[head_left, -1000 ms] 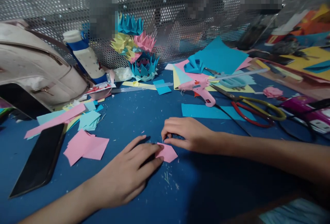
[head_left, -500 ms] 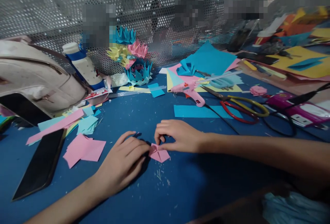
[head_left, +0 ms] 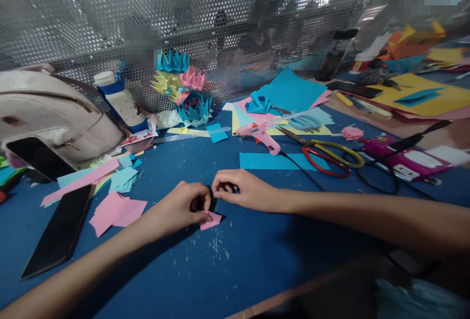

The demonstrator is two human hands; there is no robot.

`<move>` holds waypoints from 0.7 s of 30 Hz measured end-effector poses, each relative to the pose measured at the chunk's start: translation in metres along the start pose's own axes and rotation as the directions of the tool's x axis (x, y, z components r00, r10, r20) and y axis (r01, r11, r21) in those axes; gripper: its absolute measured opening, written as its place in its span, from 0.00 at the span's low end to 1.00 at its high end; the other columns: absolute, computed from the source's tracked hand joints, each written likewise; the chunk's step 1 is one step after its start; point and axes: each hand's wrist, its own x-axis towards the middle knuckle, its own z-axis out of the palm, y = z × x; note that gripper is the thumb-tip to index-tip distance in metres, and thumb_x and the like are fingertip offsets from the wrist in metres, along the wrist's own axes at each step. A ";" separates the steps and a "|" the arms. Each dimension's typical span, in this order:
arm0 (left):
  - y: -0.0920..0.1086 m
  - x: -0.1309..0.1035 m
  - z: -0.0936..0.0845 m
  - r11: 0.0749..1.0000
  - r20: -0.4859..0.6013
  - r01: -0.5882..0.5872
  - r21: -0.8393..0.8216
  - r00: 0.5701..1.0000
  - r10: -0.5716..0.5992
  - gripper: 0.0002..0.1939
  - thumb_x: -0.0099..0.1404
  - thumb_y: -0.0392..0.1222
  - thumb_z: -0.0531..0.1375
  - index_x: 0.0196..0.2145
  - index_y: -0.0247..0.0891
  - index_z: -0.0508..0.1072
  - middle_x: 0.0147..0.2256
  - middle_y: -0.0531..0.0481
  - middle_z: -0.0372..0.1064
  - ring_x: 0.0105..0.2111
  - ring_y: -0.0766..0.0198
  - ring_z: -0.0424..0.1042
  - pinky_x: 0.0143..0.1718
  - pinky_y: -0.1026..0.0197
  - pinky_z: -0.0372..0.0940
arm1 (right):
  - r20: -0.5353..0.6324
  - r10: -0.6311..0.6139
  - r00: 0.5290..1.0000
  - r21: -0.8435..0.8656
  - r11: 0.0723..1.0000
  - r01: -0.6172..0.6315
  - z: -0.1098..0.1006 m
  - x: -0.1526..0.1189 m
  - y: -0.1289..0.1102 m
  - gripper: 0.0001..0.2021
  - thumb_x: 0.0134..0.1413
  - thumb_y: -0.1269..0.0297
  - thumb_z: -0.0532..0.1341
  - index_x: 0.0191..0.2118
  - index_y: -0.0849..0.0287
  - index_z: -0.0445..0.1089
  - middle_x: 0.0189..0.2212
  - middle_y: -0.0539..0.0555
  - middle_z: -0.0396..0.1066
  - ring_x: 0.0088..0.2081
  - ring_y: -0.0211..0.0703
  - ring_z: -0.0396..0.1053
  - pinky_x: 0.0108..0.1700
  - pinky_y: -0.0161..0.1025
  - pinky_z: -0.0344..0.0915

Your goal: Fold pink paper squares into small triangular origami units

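Note:
A small folded piece of pink paper [head_left: 211, 220] lies on the blue table, pinched at its left side by the thumb and fingers of my left hand [head_left: 187, 205]. Just beyond it, my right hand [head_left: 244, 190] is closed, its fingers curled and the tips pressed together close to my left fingers. Whether anything sits between those right fingertips is hidden. To the left of my left hand is a loose stack of pink paper squares [head_left: 115, 211], with light blue squares [head_left: 124, 179] behind it.
A phone [head_left: 58, 231] lies at the left near a white backpack [head_left: 47, 108] and a bottle [head_left: 121, 101]. Folded paper flowers [head_left: 194, 108] stand by the mesh panel. A pink glue gun [head_left: 262, 135], a blue strip [head_left: 264, 160] and scissors [head_left: 326, 157] lie behind my right hand.
The pink paper has gone from lying partly unfolded to a smaller folded shape. My left hand has closed from spread fingers to a pinch on it. The right hand has come off the paper.

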 end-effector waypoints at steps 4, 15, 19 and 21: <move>0.002 0.001 -0.003 0.986 -0.018 0.063 -0.154 0.998 -0.066 0.09 0.60 0.43 0.63 0.28 0.37 0.69 0.23 0.56 0.67 0.23 0.68 0.66 0.27 0.66 0.58 | 0.014 -0.018 1.000 0.014 1.000 0.018 -0.002 -0.001 -0.004 0.10 0.66 0.60 0.57 0.39 0.60 0.72 0.33 0.50 0.71 0.33 0.36 0.65 0.36 0.34 0.58; 0.009 -0.009 0.021 0.929 -0.175 0.027 -0.370 0.980 -0.098 0.12 0.64 0.45 0.59 0.37 0.41 0.56 0.29 0.54 0.71 0.26 0.64 0.76 0.28 0.63 0.69 | 0.040 -0.003 0.999 -0.037 0.999 0.004 0.003 -0.003 -0.003 0.03 0.59 0.67 0.62 0.37 0.60 0.72 0.29 0.48 0.70 0.31 0.36 0.64 0.34 0.34 0.56; 0.007 -0.020 0.024 0.972 -0.239 -0.038 -0.233 0.971 -0.019 0.10 0.67 0.41 0.57 0.41 0.42 0.57 0.29 0.56 0.71 0.25 0.66 0.75 0.28 0.65 0.69 | 0.067 -0.027 0.997 -0.115 0.993 0.035 0.004 -0.003 -0.005 0.06 0.55 0.71 0.61 0.28 0.60 0.67 0.25 0.46 0.67 0.33 0.37 0.62 0.41 0.38 0.53; 0.003 -0.025 0.026 0.992 -0.297 -0.077 -0.099 0.954 0.044 0.10 0.69 0.39 0.57 0.43 0.41 0.58 0.30 0.55 0.71 0.26 0.66 0.74 0.28 0.66 0.68 | 0.104 -0.044 0.994 -0.179 0.982 0.062 0.005 -0.004 -0.006 0.10 0.56 0.70 0.61 0.25 0.60 0.63 0.23 0.46 0.66 0.32 0.37 0.60 0.41 0.38 0.51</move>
